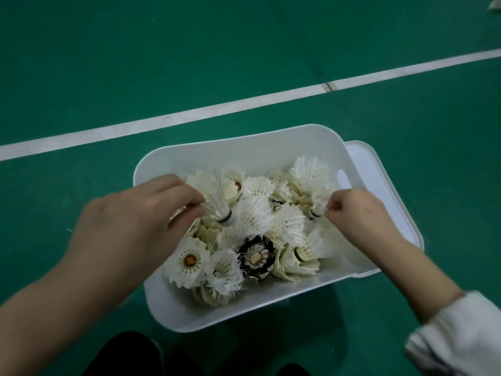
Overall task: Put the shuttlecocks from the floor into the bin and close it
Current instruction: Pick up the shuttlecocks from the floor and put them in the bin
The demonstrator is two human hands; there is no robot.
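Two hands: both are over the white bin [189,318], in the middle of the frame.
Left hand [130,226]: its fingers pinch the left shuttlecock [221,204] by the feathers.
Right hand [360,213]: its fingertips pinch the right shuttlecock [320,207] near the cork.
Pile [257,226]: lots of shuttlecocks fill the bin.
Lid [390,191]: it peeks out at the bin's right side and is not on yet.
What could go wrong: the pile is high, so a dropped one might bounce out, or feathers sticking up might stop the lid from shutting.
Floor [162,50]: green and smooth, with a white line [244,104] across it.
Far corner: a small white thing [494,5] at the upper right may be one more shuttlecock to fetch.
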